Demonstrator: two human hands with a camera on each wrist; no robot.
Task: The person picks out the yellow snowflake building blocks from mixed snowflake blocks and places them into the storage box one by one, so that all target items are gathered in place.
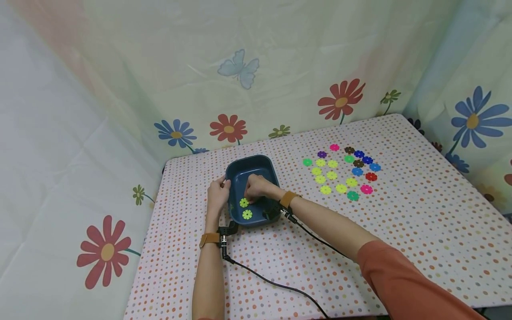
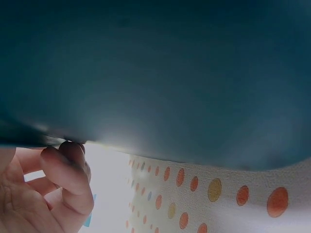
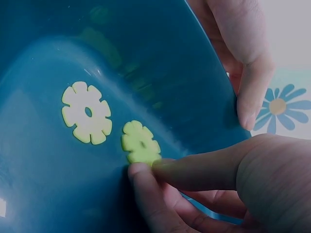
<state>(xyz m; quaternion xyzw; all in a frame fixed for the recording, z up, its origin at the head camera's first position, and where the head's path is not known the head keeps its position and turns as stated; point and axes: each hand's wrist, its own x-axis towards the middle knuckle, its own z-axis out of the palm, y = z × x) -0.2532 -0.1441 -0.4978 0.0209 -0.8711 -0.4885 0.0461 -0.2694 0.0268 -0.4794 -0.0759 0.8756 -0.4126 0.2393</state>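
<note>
A dark blue bin (image 1: pixel 250 158) stands on the dotted tablecloth (image 1: pixel 280 266). My left hand (image 1: pixel 219 191) grips its left rim, with the thumb (image 3: pixel 248 73) over the edge and fingers (image 2: pixel 68 170) curled against the outer wall (image 2: pixel 170 73). My right hand (image 1: pixel 256 186) reaches inside the bin. Its thumb and forefinger pinch the edge of a yellow-green flower disc (image 3: pixel 140 143) low on the bin's inner wall (image 3: pixel 48 194). This disc (image 1: pixel 244 202) lies close to a second one (image 1: pixel 247 214) (image 3: pixel 87 119), which lies loose on the bin floor.
Several coloured flower discs (image 1: pixel 340 171) are spread on the cloth to the right of the bin. Flower-print curtains close off the back and both sides. Cables run from both wrist straps across the near cloth.
</note>
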